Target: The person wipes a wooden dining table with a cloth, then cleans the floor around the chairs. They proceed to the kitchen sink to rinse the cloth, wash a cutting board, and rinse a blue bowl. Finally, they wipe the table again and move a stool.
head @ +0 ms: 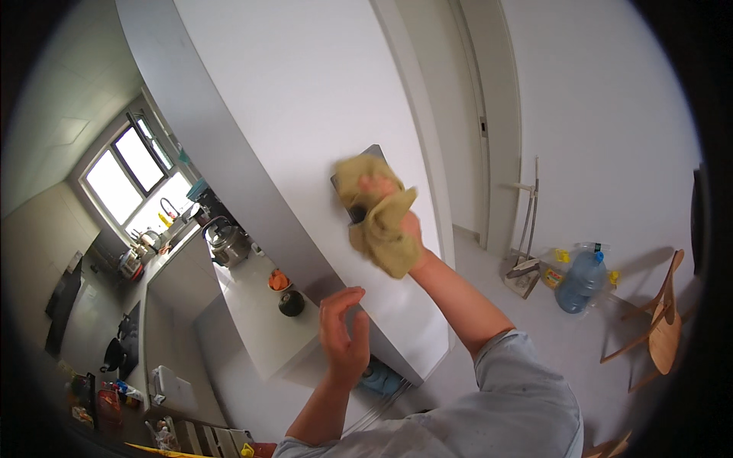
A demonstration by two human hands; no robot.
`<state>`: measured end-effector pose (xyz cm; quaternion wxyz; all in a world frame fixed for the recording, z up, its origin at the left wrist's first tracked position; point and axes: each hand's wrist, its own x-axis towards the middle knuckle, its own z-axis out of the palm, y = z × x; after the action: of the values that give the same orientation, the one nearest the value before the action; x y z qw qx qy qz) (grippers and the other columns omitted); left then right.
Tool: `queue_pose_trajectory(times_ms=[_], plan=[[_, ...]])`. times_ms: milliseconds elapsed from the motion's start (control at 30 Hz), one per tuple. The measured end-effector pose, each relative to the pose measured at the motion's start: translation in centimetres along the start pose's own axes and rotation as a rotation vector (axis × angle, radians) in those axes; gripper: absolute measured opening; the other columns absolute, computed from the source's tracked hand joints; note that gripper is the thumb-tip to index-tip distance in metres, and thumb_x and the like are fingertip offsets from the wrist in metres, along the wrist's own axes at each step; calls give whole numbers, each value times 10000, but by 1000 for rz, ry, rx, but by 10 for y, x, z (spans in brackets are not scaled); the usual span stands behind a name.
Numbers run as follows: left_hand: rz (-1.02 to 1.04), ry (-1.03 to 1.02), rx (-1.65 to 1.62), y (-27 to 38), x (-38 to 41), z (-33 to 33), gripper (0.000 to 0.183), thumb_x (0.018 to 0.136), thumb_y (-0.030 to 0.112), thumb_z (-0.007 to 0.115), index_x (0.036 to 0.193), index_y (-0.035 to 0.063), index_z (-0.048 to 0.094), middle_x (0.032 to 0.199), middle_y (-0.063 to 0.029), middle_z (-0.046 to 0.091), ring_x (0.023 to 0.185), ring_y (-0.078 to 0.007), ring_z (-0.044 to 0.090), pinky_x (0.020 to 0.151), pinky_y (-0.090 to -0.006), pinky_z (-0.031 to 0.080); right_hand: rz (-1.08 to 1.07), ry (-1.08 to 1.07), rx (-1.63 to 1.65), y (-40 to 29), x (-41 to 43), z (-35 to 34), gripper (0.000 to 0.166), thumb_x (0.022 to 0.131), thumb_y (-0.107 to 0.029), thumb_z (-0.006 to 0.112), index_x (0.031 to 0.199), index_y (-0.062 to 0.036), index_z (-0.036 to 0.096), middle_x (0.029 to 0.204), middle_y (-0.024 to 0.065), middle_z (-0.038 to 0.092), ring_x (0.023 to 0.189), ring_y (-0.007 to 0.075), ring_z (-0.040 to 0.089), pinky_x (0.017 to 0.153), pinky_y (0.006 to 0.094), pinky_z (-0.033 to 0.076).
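My right hand [378, 185] grips a tan cloth [391, 246], its fingers pressing part of it over a dark rectangular panel [375, 151] on the white wall [286, 86]. Most of the panel is hidden by the cloth; only its upper corner and some dark edges show. One end of the cloth hangs bunched below the fingers, near the wrist. Lower down, my left hand [343, 335] is raised near the wall's grey end face [252, 160]. It holds nothing, and its thumb stands apart from the fingers.
Left of the wall, a counter [252, 326] bears a metal kettle [227, 243], a bowl of orange pieces [279, 280] and a dark green round squash or melon [291, 303]. At right are a broom with dustpan [524, 275], a large water bottle [579, 283] and a wooden chair [664, 338].
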<state>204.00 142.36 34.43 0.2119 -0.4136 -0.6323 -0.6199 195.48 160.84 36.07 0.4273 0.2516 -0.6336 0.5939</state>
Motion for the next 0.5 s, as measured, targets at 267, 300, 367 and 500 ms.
queue_pose_trajectory(times_ms=[267,300,367,500], plan=[[283,-49,396,32,34,-11,254,843,-10,495,1096,-26,519,1141,-190,544,1048,-276,541,943,-387,422,130,-1,127,13,-16,-22,393,831,-147,633,1195,-22,549,1400,119,454,1291,290,420,1042,343,356],[318,-78,476,39,43,-13,262,835,-11,495,1096,-26,519,1143,-199,552,1050,-285,541,945,-396,418,-9,28,-95,2,-11,-17,443,837,-162,633,1245,-30,521,1393,105,463,1299,286,409,1039,343,358],[409,-155,586,47,68,-10,338,819,-22,501,1157,-29,509,1201,-205,550,1117,-338,518,975,-440,389,-92,53,35,-19,-5,-4,506,841,-168,637,1306,-40,485,1383,93,474,1302,283,403,1037,345,360],[585,-288,944,54,117,6,402,814,-27,513,1215,-44,484,1266,-187,523,1191,-321,488,1017,-453,359,50,-100,145,-13,-14,-7,552,809,-125,676,1312,-17,478,1360,114,493,1282,283,429,1046,356,352]])
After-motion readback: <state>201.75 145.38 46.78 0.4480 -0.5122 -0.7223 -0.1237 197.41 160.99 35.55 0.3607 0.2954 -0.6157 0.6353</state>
